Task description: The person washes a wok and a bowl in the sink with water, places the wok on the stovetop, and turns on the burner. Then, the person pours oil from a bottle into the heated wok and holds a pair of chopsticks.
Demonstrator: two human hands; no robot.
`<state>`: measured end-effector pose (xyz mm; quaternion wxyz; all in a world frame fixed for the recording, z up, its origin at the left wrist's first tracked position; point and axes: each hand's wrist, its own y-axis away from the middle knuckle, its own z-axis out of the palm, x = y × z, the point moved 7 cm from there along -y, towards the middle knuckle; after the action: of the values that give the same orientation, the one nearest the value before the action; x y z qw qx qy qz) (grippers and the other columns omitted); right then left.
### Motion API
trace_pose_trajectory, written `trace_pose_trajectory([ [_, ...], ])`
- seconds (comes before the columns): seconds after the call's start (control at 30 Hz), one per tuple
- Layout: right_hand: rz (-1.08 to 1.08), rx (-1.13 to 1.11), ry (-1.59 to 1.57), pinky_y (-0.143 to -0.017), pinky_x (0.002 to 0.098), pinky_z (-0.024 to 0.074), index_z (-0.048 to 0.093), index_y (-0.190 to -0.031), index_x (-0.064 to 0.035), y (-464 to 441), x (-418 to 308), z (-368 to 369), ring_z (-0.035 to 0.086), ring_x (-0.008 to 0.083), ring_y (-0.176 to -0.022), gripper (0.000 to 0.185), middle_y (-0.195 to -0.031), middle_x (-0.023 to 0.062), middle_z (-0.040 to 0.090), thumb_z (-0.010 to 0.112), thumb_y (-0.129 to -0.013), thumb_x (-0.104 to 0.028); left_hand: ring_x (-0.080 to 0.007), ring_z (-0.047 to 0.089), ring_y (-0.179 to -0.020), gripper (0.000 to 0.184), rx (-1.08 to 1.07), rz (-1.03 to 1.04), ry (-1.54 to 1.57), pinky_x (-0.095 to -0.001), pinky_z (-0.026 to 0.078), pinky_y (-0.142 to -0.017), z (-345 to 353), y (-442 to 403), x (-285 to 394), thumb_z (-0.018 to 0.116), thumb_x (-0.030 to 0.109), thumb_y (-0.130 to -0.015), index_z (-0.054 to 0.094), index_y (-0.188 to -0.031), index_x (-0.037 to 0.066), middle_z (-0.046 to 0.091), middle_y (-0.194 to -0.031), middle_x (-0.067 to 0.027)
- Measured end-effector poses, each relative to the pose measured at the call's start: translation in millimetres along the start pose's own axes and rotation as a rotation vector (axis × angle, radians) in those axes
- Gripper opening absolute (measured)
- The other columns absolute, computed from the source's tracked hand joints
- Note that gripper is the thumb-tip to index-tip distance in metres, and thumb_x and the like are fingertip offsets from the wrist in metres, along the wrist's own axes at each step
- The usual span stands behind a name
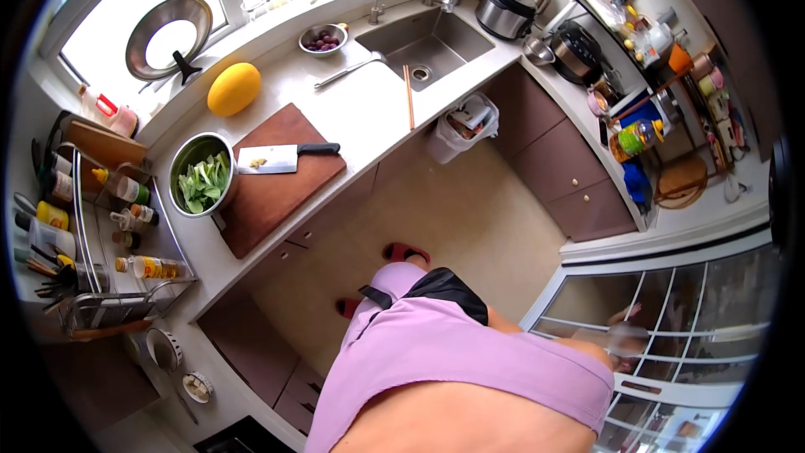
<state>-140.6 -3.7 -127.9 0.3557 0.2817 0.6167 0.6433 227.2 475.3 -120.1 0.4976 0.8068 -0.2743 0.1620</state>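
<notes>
Head cam view, and the hands are the tricky bit. The left hand is out of shot, so I can't tell what its fingers are doing. Over by the white-framed glass door (671, 319) there's a blurry hand-like shape (625, 315), but I can't tell if it's the actual right hand or a reflection, or whether those fingers are closed on anything.

The food stuff is all well apart from that shape, across the floor on the pale counter (356, 109). The wide-bladed metal cleaver with a black handle (285, 158) lies flat on the reddish-brown rectangular wooden board (281, 205), with small yellowish chopped bits (257, 163) on its blade. Just beside it, at the board's left side, sits a round metal bowl (173, 180) of green leaves (204, 184).

Farther along there's a yellow oval melon (234, 90), a small metal bowl (309, 49) of dark round fruit (321, 39), and a pair of thin brown chopsticks (409, 101) lying near the rectangular metal sink (419, 42).
</notes>
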Motion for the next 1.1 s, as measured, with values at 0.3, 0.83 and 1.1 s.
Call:
trace_pose_trajectory([
  [0.3, -0.427, 0.345, -0.069, -0.073, 0.0317, 0.0551, 0.060, -0.106, -0.0069, 72.9, -172.4, -98.5, 0.063, 0.0160, -0.087, 0.024, -0.096, 0.0068, 0.064, 0.057, -0.090, -0.024, -0.0130, 0.046, -0.050, 0.012, 0.016, -0.019, 0.029, -0.0290, 0.036, -0.042, 2.0, -31.9, -9.8, 0.048, 0.020, -0.085, 0.051, -0.074, 0.018, 0.047, -0.060, 0.0003],
  [0.83, -0.434, 0.160, -0.167, -0.082, 0.0314, 0.0531, 0.056, -0.117, -0.0078, 65.6, -310.3, -133.9, 0.061, 0.0185, -0.096, 0.028, -0.108, 0.0084, 0.061, 0.050, -0.094, -0.022, -0.0108, 0.042, -0.045, 0.016, -0.232, -0.164, -0.048, -0.0273, 0.033, -0.038, 163.0, 52.3, -81.3, 0.046, 0.020, -0.085, 0.049, -0.070, 0.019, 0.043, -0.055, 0.0025],
  [1.1, -0.630, 0.211, -0.134, -0.080, 0.0305, 0.0539, 0.057, -0.113, -0.0047, 71.7, -422.0, -223.5, 0.061, 0.0176, -0.093, 0.025, -0.100, 0.0088, 0.062, 0.051, -0.094, -0.018, -0.0082, 0.041, -0.042, 0.015, -0.076, 0.076, 0.106, -0.0205, 0.037, -0.039, 236.4, 29.0, 71.8, 0.051, 0.025, -0.094, 0.055, -0.086, 0.013, 0.046, -0.058, 0.0024],
])
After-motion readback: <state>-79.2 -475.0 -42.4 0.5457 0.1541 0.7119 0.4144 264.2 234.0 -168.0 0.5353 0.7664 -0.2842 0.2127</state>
